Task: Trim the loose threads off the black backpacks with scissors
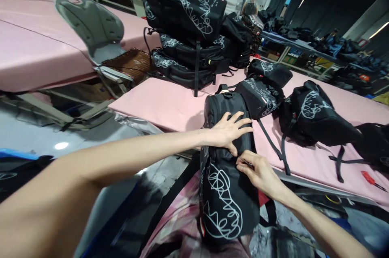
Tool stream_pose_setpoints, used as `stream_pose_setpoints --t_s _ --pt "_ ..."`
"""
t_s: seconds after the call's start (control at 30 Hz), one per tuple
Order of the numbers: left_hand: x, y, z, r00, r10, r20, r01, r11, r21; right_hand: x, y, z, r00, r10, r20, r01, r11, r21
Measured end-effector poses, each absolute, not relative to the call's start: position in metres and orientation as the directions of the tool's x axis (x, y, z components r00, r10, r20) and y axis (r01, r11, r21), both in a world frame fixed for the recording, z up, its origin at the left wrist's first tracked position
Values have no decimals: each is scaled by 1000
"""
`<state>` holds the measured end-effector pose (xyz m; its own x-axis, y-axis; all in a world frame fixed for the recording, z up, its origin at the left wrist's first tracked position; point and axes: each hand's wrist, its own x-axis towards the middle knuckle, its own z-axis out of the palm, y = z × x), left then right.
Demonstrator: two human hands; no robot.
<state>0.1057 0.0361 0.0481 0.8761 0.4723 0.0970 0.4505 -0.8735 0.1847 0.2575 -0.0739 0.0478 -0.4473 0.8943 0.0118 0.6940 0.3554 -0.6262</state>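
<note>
A black backpack (226, 201) with white scribbled line art rests across my lap and against the edge of the pink table. My left hand (228, 130) lies on its upper panel with the fingers spread, pressing the fabric. Just below, my right hand (257, 168) is closed in a pinch at the side of the bag. A small dark, thin thing shows between its fingers, too small to name. The thumb of my left hand is close to the right fingertips.
Several black backpacks are stacked (188, 53) at the back of the pink table (152, 106). More bags (316, 116) lie to the right, straps hanging over the edge. A red-handled tool (368, 177) lies near the right edge. A grey chair (91, 26) stands left; a person (251, 6) is far behind.
</note>
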Motion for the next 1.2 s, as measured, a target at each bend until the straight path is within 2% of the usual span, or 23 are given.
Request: stream_pose_setpoints --t_s 0.07,0.3,0.5,0.63,0.7,0.73,0.77,0.8,0.87,0.9,0.93,1.0,1.03,1.1,1.2 --pt "104 39 47 875 475 93 452 -870 197 260 -75 46 -468 883 39 650 373 -662" --pt "113 26 34 850 511 126 490 -856 168 257 -82 45 -479 875 67 642 402 -653" --pt "116 22 16 798 533 281 522 -844 121 262 -85 48 -496 867 48 620 392 -679" --pt "97 12 21 791 445 420 415 -894 166 273 -97 43 -500 861 93 607 424 -672" --pt "83 -5 23 731 475 490 399 -880 258 277 -105 38 -509 853 117 597 447 -666" --pt "76 -16 24 697 526 487 402 -849 342 279 -109 35 -500 855 137 595 454 -664" --pt "71 -29 23 667 604 436 417 -788 453 280 -112 31 -485 859 162 595 460 -660" --pt "68 -41 22 653 687 319 440 -686 579 280 -115 28 -469 861 195 594 471 -652" --pt "66 -64 20 620 778 -100 520 -312 795 279 -120 21 -455 849 269 596 515 -616" --pt "69 -72 20 586 739 -331 552 -65 831 278 -122 18 -456 835 308 605 545 -581" --pt "72 -77 19 555 651 -517 555 173 814 275 -124 15 -458 816 353 620 578 -530" --pt "80 -79 20 518 463 -719 510 508 694 270 -128 9 -470 758 453 655 643 -396" --pt "84 -77 20 503 408 -762 488 594 640 267 -130 7 -482 725 492 668 667 -329" --pt "88 -72 21 490 360 -794 472 656 589 263 -134 3 -517 673 529 673 701 -235" --pt "88 -71 22 503 351 -790 356 748 559 261 -140 2 -578 651 491 675 720 -160"
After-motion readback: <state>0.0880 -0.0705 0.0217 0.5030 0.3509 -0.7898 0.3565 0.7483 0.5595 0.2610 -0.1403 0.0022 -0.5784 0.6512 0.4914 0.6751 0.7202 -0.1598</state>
